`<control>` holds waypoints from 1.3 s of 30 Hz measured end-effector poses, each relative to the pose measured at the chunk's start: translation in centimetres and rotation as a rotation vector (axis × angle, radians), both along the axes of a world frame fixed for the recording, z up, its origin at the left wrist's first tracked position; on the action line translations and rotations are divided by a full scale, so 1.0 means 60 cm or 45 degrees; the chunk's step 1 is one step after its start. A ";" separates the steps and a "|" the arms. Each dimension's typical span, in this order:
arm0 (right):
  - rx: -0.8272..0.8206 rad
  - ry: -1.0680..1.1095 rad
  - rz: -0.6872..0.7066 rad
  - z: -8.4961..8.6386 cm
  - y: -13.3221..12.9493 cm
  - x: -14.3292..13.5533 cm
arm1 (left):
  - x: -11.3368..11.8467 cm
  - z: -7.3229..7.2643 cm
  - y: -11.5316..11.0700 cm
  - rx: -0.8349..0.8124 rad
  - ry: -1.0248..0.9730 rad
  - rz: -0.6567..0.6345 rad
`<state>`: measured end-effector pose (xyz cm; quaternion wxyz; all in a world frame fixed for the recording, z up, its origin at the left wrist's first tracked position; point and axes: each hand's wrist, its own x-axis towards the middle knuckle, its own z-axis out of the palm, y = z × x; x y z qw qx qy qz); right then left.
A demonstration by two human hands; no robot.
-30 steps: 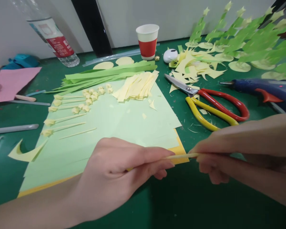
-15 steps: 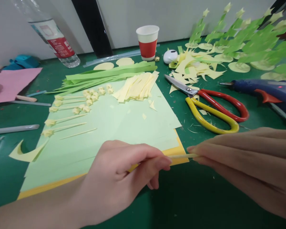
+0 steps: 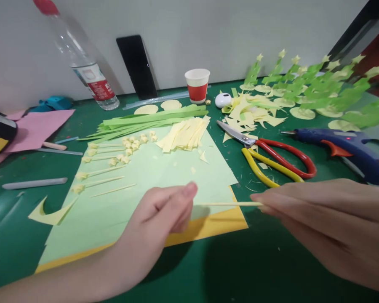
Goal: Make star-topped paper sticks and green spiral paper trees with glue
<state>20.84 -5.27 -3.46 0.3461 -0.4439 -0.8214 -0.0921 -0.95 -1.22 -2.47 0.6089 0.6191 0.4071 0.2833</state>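
Observation:
A thin pale stick (image 3: 227, 204) lies level between my two hands, above the front edge of the paper sheets. Its right end is pinched in the fingertips of my right hand (image 3: 322, 227). My left hand (image 3: 164, 219) is closed, thumb pressed over curled fingers, at the stick's left end; what those fingers hold is hidden. Beneath are light green sheets (image 3: 164, 176) over a yellow sheet (image 3: 208, 223). On them lie sticks tipped with small paper stars (image 3: 82, 175), a bare stick (image 3: 113, 190), loose folded stars (image 3: 132, 143) and pale yellow strips (image 3: 183, 134).
Scissors (image 3: 252, 143) and a blue glue gun (image 3: 337, 141) lie beyond my right hand. Paper scraps (image 3: 249, 107), a paper cup (image 3: 197, 86), a phone (image 3: 137, 67) and a bottle (image 3: 96, 82) line the back. Green paper plants (image 3: 322, 90) stand at right.
My left hand has moved left and turned, leaving more of the stick bare. The right hand still pinches its end. The view has tilted up, showing more of the wall.

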 end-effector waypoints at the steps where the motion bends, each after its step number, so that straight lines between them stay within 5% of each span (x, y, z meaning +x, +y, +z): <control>1: 0.042 0.014 0.049 0.003 0.002 -0.001 | -0.002 -0.002 0.003 -0.021 -0.070 0.051; 6: -0.133 0.184 0.168 0.008 0.005 -0.008 | -0.007 -0.007 0.007 -0.203 -0.187 -0.034; 11: -0.313 0.342 0.202 0.006 -0.002 -0.006 | -0.006 -0.003 0.002 -0.070 0.030 -0.136; 14: -0.313 0.377 0.219 0.005 -0.002 -0.005 | -0.004 0.000 0.003 0.069 0.024 -0.135; 20: -0.307 0.364 0.203 0.003 0.000 -0.009 | -0.003 0.005 0.003 -0.175 -0.071 -0.181; 24: -0.259 0.328 0.189 0.001 -0.002 -0.009 | -0.005 0.005 -0.002 -0.159 0.017 -0.269; 39: -0.291 0.325 0.204 0.006 -0.003 -0.004 | -0.009 -0.002 -0.005 -0.278 -0.151 -0.143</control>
